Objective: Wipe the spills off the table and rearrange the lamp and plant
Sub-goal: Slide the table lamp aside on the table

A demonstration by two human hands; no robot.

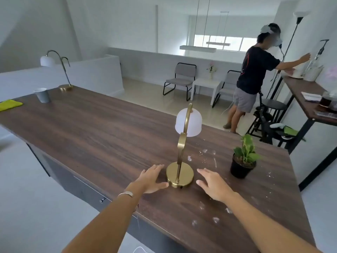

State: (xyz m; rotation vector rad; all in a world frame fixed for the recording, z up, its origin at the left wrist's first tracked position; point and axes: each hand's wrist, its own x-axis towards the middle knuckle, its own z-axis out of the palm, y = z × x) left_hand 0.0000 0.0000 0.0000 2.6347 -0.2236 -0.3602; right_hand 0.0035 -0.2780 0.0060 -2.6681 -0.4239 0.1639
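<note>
Counter [91, 128] w/ dark wood top is carrying everything; lamp [180, 172] is standing near the front edge, plant [243, 161] just right of it, white spills [209, 154] lying btwn & around both. Left hand [151, 179] & right hand [212, 185] are flanking the lamp base, fingers spread, gripping nothing, prob. about to lift it clear for wiping. Yellow cloth [10, 105] is sitting far left.

A dark walnut grain is shown by the table [102, 128], brass and frosted white by the lamp [184, 143], green leaves in a black pot by the plant [243, 157], and whitish smears by the spills [215, 162].
</note>
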